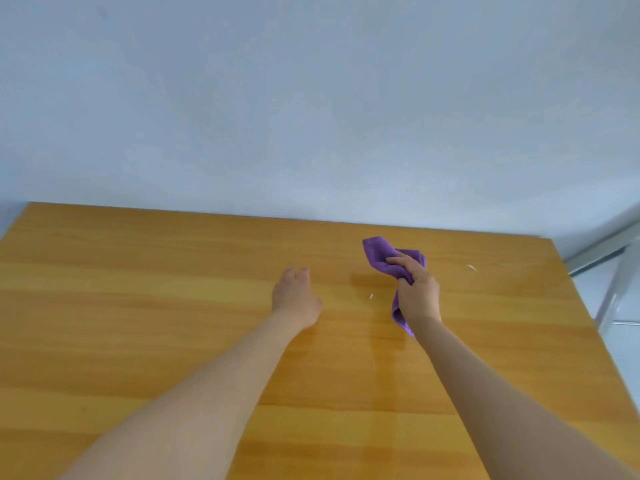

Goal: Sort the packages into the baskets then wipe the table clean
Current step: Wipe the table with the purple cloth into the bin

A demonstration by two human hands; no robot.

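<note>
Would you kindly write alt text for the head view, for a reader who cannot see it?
The right hand grips a bunched purple cloth at a wooden table, the left hand open beside it. Two small white scraps lie nearby.

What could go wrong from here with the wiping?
1. The bunched purple fabric cloth, gripped in the right hand, may touch little of the orange wooden table and miss patches.
2. The small white scrap near the table's right edge could be swept onto the floor.
3. The white scrap between the hands may be skipped.
</note>
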